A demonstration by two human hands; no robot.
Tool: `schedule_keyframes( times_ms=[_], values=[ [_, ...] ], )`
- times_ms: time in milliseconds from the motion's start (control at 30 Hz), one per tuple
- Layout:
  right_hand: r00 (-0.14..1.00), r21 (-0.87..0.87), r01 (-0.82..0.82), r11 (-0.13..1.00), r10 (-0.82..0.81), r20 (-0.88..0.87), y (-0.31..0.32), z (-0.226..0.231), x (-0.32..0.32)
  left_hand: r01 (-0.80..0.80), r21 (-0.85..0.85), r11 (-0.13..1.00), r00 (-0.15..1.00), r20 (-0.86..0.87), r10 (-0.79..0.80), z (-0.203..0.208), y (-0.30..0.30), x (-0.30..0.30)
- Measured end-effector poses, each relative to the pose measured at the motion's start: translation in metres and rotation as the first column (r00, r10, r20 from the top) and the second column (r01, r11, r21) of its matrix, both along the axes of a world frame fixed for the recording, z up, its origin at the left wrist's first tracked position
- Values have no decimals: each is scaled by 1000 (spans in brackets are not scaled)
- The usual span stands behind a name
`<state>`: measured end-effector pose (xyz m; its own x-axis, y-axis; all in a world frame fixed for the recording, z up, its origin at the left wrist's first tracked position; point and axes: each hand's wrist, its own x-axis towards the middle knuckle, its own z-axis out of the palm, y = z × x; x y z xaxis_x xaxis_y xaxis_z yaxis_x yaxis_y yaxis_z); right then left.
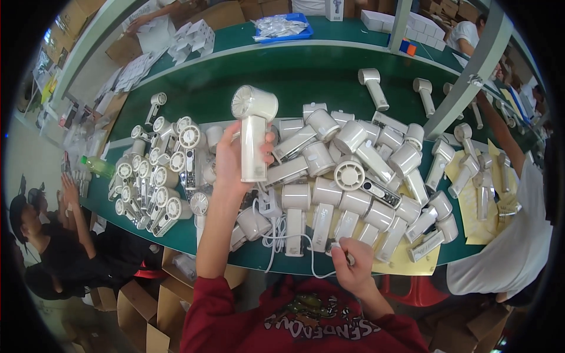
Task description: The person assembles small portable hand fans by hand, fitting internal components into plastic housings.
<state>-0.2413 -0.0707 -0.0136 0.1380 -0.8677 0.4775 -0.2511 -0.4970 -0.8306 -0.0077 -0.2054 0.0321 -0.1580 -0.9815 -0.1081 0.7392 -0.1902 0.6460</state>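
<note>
My left hand (228,162) is closed around the handle of a cream handheld fan (253,147), lifted upright above the pile with its round head at the top. Low at the table's front edge, my right hand (353,263) is closed with the thumb on top, gripping a white cable (313,259). The end of that cable is hidden in my fingers. The rest of it lies in a coil beside a white plug adapter (269,203). Many similar fans (322,159) are heaped in front of me, several with their handles pointing toward me.
More fans (168,176) with open backs stand grouped at the left near a green bottle (99,166). Beyond the green table (306,70) a shelf holds a blue tray (282,28). A metal post (465,76) rises at the right. Co-workers (500,235) sit at both sides.
</note>
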Motion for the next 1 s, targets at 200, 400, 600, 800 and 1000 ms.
schedule_keyframes(
  times_ms=[200,400,600,800,1000],
  values=[
    [995,172,82,982,-70,-76,9,-9,-32,-195,60,979,917,364,161,0,-86,-10],
    [971,183,239,954,-234,-48,21,-9,-51,-245,6,969,581,801,142,-73,-229,61],
    [962,200,271,942,-273,-19,29,-16,-63,-176,-55,983,-500,865,-41,-81,-270,111],
    [982,235,191,953,-187,-41,11,-11,-56,237,-154,959,-561,785,264,-41,-281,-26],
    [982,194,168,967,-147,-118,17,6,-59,420,56,906,-486,857,172,-66,-281,-216]
  ],
)
